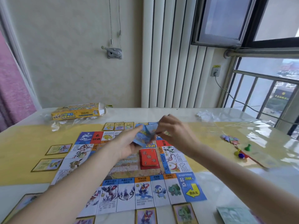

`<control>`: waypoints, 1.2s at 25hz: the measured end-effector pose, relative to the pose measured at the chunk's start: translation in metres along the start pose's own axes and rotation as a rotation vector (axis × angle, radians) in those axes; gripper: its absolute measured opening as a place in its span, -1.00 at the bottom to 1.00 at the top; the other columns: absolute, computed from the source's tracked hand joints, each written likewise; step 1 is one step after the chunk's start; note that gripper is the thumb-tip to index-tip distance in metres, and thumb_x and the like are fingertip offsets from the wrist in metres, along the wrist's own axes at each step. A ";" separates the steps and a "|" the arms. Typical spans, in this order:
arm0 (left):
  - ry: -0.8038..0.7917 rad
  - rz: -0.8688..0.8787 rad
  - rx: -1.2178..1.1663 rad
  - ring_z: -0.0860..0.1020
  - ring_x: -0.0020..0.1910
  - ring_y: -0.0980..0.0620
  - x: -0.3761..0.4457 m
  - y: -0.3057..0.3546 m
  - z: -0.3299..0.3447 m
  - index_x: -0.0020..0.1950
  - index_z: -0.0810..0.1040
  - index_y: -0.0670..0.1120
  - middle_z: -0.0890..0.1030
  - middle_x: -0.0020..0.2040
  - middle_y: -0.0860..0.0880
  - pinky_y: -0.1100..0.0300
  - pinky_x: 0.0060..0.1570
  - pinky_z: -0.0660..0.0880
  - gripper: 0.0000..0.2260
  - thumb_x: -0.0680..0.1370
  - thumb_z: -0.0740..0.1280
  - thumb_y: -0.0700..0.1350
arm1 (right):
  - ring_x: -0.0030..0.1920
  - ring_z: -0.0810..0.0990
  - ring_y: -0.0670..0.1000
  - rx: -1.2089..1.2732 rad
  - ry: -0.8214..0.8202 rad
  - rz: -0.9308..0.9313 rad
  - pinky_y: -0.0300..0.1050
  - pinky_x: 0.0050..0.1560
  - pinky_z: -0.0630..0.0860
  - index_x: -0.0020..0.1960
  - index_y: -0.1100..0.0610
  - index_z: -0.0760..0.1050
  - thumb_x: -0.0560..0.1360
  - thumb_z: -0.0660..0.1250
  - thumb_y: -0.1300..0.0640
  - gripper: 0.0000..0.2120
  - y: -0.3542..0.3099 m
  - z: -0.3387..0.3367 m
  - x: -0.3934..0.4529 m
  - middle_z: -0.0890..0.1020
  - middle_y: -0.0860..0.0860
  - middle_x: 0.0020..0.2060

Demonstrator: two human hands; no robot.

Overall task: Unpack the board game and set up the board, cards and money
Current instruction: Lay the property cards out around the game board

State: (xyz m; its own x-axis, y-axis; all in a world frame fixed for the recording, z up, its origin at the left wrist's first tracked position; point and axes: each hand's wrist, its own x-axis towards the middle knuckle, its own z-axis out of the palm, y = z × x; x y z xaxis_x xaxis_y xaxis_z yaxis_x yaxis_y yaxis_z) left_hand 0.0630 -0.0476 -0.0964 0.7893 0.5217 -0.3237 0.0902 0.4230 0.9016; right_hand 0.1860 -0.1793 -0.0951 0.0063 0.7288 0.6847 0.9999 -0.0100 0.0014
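yellow-bordered cards (184, 213) ring the board (129, 168); both hands hold blue cards (144, 134).

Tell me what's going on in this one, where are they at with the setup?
A person holds a stack of blue cards above the unfolded game board: the left hand grips it and the right hand pinches the top one. A red deck already sits mid-board, property cards line the edges, pawns lie to the right, and the yellow box lies open behind.

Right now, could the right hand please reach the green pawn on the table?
Probably yes: the green pawn stands apart on bare table to the right, nothing between, but the right hand pinches blue cards held by the left hand.
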 end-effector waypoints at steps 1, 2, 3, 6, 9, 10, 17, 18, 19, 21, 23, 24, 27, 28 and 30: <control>0.000 0.021 0.027 0.59 -0.51 -0.01 -0.003 0.001 0.001 0.01 0.50 -0.23 0.63 -0.30 -0.18 0.22 -0.51 0.54 -0.84 0.55 0.31 -0.13 | -0.18 0.51 0.01 0.008 -0.056 -0.055 -0.15 -0.28 0.51 -0.16 0.12 0.63 0.36 0.45 0.18 -0.94 -0.004 0.001 -0.005 0.58 0.01 -0.19; 0.000 0.047 0.056 0.58 -0.52 0.01 -0.004 0.001 0.002 0.03 0.48 -0.23 0.61 -0.32 -0.16 0.25 -0.53 0.53 -0.85 0.53 0.34 -0.17 | -0.15 0.51 0.03 0.031 -0.116 -0.062 -0.15 -0.25 0.51 -0.12 0.09 0.65 0.35 0.47 0.15 -0.89 -0.005 0.000 -0.007 0.59 0.02 -0.15; -0.004 0.067 0.078 0.57 -0.53 0.02 -0.006 0.001 0.001 0.05 0.46 -0.24 0.60 -0.33 -0.15 0.26 -0.54 0.51 -0.84 0.51 0.35 -0.23 | -0.13 0.51 0.02 0.059 -0.166 -0.042 -0.16 -0.20 0.51 -0.08 0.07 0.66 0.35 0.48 0.13 -0.85 -0.005 -0.004 -0.008 0.60 0.01 -0.11; -0.016 0.094 0.114 0.57 -0.55 0.06 -0.014 0.001 -0.001 0.00 0.45 -0.22 0.61 -0.37 -0.11 0.30 -0.57 0.47 -0.88 0.50 0.33 -0.32 | -0.15 0.54 -0.08 0.242 -0.144 0.225 -0.24 -0.15 0.54 0.01 0.08 0.65 0.44 0.39 0.11 -0.84 -0.006 -0.023 -0.007 0.60 -0.01 -0.05; -0.041 0.111 0.134 0.57 -0.52 0.08 -0.019 0.003 0.001 -0.04 0.46 -0.18 0.60 -0.27 -0.12 0.30 -0.57 0.47 -0.91 0.50 0.33 -0.31 | -0.30 0.58 -0.25 0.340 -0.109 0.494 -0.27 -0.20 0.56 0.06 0.20 0.59 0.51 0.28 0.23 -0.83 -0.002 -0.034 -0.001 0.62 -0.02 -0.12; -0.052 0.117 0.160 0.58 -0.49 0.08 -0.020 0.004 0.001 -0.03 0.47 -0.18 0.60 -0.24 -0.12 0.29 -0.55 0.48 -0.91 0.50 0.33 -0.31 | -0.31 0.59 -0.25 0.346 -0.140 0.511 -0.27 -0.22 0.56 0.08 0.19 0.57 0.52 0.27 0.26 -0.82 -0.002 -0.035 0.000 0.63 -0.02 -0.13; -0.018 0.197 0.408 0.54 -0.38 0.07 -0.027 0.005 0.001 -0.17 0.48 -0.10 0.58 -0.30 -0.04 0.31 -0.46 0.48 -0.90 0.50 0.34 -0.27 | -0.11 0.61 0.01 0.561 -0.317 0.639 -0.16 -0.17 0.58 0.17 0.10 0.49 0.48 0.34 0.25 -0.72 -0.020 -0.027 0.015 0.58 -0.03 -0.07; -0.018 0.203 0.430 0.54 -0.36 0.07 -0.028 0.004 0.000 -0.16 0.48 -0.10 0.57 -0.29 -0.04 0.32 -0.47 0.48 -0.90 0.50 0.35 -0.27 | -0.13 0.60 0.01 0.536 -0.353 0.649 -0.19 -0.21 0.56 0.17 0.10 0.49 0.47 0.35 0.27 -0.71 -0.023 -0.024 0.016 0.57 -0.03 -0.09; -0.025 0.206 0.446 0.54 -0.35 0.06 -0.028 0.004 -0.002 -0.15 0.48 -0.11 0.57 -0.28 -0.05 0.33 -0.47 0.48 -0.90 0.50 0.35 -0.27 | -0.15 0.58 0.01 0.518 -0.373 0.656 -0.22 -0.25 0.54 0.17 0.10 0.49 0.46 0.35 0.29 -0.70 -0.025 -0.022 0.018 0.57 -0.01 -0.10; -0.041 0.200 0.447 0.55 -0.35 0.06 -0.030 0.007 -0.006 -0.13 0.49 -0.11 0.58 -0.27 -0.05 0.31 -0.45 0.49 -0.91 0.48 0.38 -0.26 | -0.20 0.56 0.01 0.584 -0.307 0.699 -0.27 -0.31 0.51 0.13 0.15 0.50 0.45 0.34 0.33 -0.73 -0.028 -0.018 0.022 0.58 0.07 -0.11; -0.028 0.206 0.442 0.55 -0.39 0.08 -0.031 0.014 -0.010 -0.15 0.50 -0.10 0.59 -0.27 -0.06 0.32 -0.47 0.49 -0.91 0.49 0.38 -0.25 | -0.27 0.54 0.01 0.711 -0.129 0.781 -0.25 -0.31 0.51 0.07 0.21 0.51 0.44 0.33 0.38 -0.78 -0.028 -0.016 0.029 0.58 0.15 -0.13; -0.004 0.233 0.448 0.55 -0.40 0.08 -0.029 0.018 -0.012 -0.16 0.50 -0.10 0.58 -0.28 -0.06 0.33 -0.49 0.48 -0.91 0.49 0.38 -0.25 | -0.28 0.55 0.01 0.768 -0.045 0.819 -0.24 -0.29 0.52 0.07 0.24 0.50 0.44 0.33 0.39 -0.78 -0.026 -0.015 0.034 0.58 0.15 -0.15; 0.113 0.370 0.421 0.51 -0.32 0.04 -0.014 0.037 -0.013 -0.16 0.51 -0.12 0.55 -0.24 -0.08 0.25 -0.36 0.46 -0.93 0.50 0.36 -0.24 | -0.24 0.57 0.01 0.917 0.092 0.868 -0.29 -0.26 0.56 0.14 0.28 0.46 0.44 0.33 0.39 -0.72 -0.021 -0.010 0.057 0.56 0.11 -0.17; 0.142 0.397 0.406 0.51 -0.30 0.03 -0.007 0.042 -0.013 -0.16 0.51 -0.13 0.55 -0.23 -0.09 0.21 -0.31 0.45 -0.93 0.50 0.36 -0.24 | -0.25 0.56 0.00 0.953 0.112 0.885 -0.30 -0.27 0.56 0.15 0.28 0.44 0.44 0.33 0.39 -0.71 -0.019 -0.007 0.065 0.56 0.13 -0.16; 0.165 0.418 0.405 0.53 -0.27 -0.02 0.005 0.051 -0.013 -0.18 0.52 -0.12 0.57 -0.21 -0.12 0.17 -0.27 0.47 -0.92 0.49 0.37 -0.24 | -0.27 0.56 0.01 0.989 0.113 0.907 -0.30 -0.33 0.55 0.16 0.27 0.42 0.44 0.33 0.39 -0.70 -0.013 0.000 0.080 0.54 0.13 -0.19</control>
State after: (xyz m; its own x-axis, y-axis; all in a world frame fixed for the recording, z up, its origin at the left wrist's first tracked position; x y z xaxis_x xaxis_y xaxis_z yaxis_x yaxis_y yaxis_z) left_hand 0.0640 -0.0134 -0.0556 0.7064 0.7043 0.0705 0.0422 -0.1413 0.9891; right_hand 0.1739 -0.1206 -0.0401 0.7113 0.6677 0.2196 0.2298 0.0744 -0.9704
